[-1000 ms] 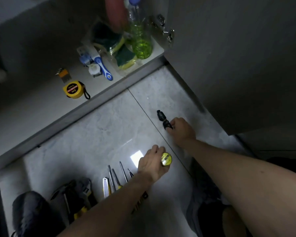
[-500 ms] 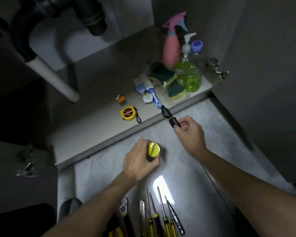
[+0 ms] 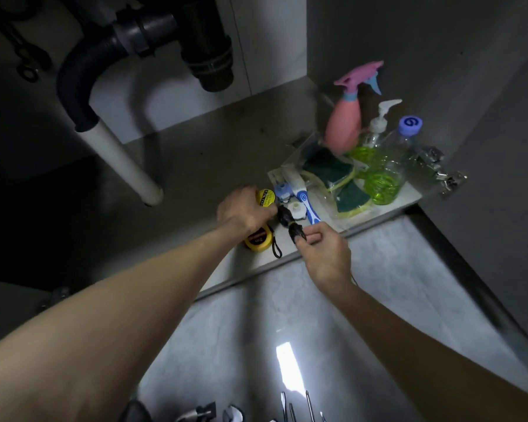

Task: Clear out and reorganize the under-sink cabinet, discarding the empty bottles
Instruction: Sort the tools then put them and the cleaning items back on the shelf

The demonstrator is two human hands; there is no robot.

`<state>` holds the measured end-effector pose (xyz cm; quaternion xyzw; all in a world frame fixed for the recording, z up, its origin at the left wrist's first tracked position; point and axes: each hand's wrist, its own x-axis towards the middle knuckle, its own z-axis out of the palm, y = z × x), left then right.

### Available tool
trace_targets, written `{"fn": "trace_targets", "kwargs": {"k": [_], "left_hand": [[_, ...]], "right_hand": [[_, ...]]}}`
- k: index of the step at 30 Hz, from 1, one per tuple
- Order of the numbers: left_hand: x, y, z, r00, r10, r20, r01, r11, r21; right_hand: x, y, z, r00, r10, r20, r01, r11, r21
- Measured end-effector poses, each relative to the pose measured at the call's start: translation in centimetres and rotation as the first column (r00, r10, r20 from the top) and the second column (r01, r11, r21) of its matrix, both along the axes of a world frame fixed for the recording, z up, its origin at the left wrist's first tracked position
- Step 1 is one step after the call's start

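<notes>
A yellow-capped object [image 3: 266,198] is gripped by the left hand [image 3: 244,211] above the tape measure [image 3: 260,240] on the cabinet floor [image 3: 177,178]. A small black object [image 3: 290,223] is pinched by the right hand [image 3: 323,254]. Farther right, bottles [image 3: 381,178] are stood in the cabinet corner.

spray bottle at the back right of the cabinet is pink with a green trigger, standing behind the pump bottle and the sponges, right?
Not quite. In the head view the spray bottle is pink, but its trigger is pink with a blue nozzle and collar, not green. The rest holds: it stands at the back right of the cabinet, behind the pump bottle and the sponges.
</notes>
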<state>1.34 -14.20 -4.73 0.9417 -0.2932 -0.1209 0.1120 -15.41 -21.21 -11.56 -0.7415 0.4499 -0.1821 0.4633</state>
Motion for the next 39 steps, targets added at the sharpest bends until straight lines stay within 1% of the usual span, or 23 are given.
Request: {"fn": "trace_targets", "kwargs": {"k": [2, 4, 6, 10, 12, 15, 17, 20, 22, 24, 30, 36, 39], "left_hand": [[0.2, 0.2, -0.5, 1.0, 0.016, 0.011, -0.015, 1.0, -0.021], [0.4, 1.0, -0.7, 0.998, 0.022, 0.053, -0.019, 0.998, -0.066], [0.8, 2.3, -0.6, 0.996, 0.027, 0.085, -0.019, 0.995, -0.099], [1.9, 5.8, -0.8, 0.995, 0.073, 0.072, -0.066, 0.993, -0.102], [2.2, 7.5, -1.1, 0.994, 0.09, 0.068, -0.084, 0.993, -0.085], [2.1, 9.2, -1.9, 0.997, 0.073, 0.021, -0.072, 0.996, -0.046], [1.8, 9.6, -2.3, 0.997, 0.079, -0.015, -0.079, 0.997, -0.025], [1.4, 9.3, -3.1, 0.996, 0.082, -0.04, -0.083, 0.996, -0.015], [1.2, 8.9, -3.5, 0.996, 0.076, -0.047, -0.077, 0.997, -0.021], [1.2, 8.6, -4.0, 0.995, 0.082, -0.052, -0.085, 0.995, -0.043], [1.3, 8.2, -4.4, 0.993, 0.11, -0.033, -0.113, 0.99, -0.084], [1.2, 8.5, -4.2, 0.992, 0.117, -0.042, -0.12, 0.987, -0.104], [1.4, 8.3, -3.6, 0.987, 0.148, -0.062, -0.155, 0.98, -0.127]], "right_hand": [[1.0, 0.1, -0.1, 0.999, 0.034, 0.022, -0.033, 0.998, -0.056], [2.1, 0.3, 0.0, 0.997, 0.073, 0.033, -0.068, 0.989, -0.128], [2.9, 0.4, -0.1, 0.995, 0.094, -0.018, -0.095, 0.975, -0.199], [3.9, 0.4, -0.8, 0.985, 0.063, -0.162, -0.099, 0.97, -0.222], [4.1, 0.5, -1.0, 0.981, 0.033, -0.193, -0.077, 0.97, -0.229], [4.4, 0.6, -1.2, 0.979, 0.003, -0.206, -0.054, 0.968, -0.243], [4.2, 0.7, -1.2, 0.984, -0.002, -0.177, -0.039, 0.974, -0.224], [3.2, 1.0, -1.3, 0.998, 0.029, -0.061, -0.04, 0.983, -0.181], [2.1, 1.3, -1.3, 0.999, 0.04, 0.011, -0.037, 0.987, -0.156], [0.9, 1.7, -1.3, 0.998, 0.045, 0.036, -0.041, 0.991, -0.124], [-2.9, 3.0, -2.6, 0.995, 0.1, -0.011, -0.101, 0.994, -0.03], [-5.7, 3.9, -4.3, 0.986, 0.162, -0.041, -0.162, 0.987, 0.019], [-6.4, 4.0, -4.6, 0.981, 0.184, -0.054, -0.183, 0.983, 0.024]]}}
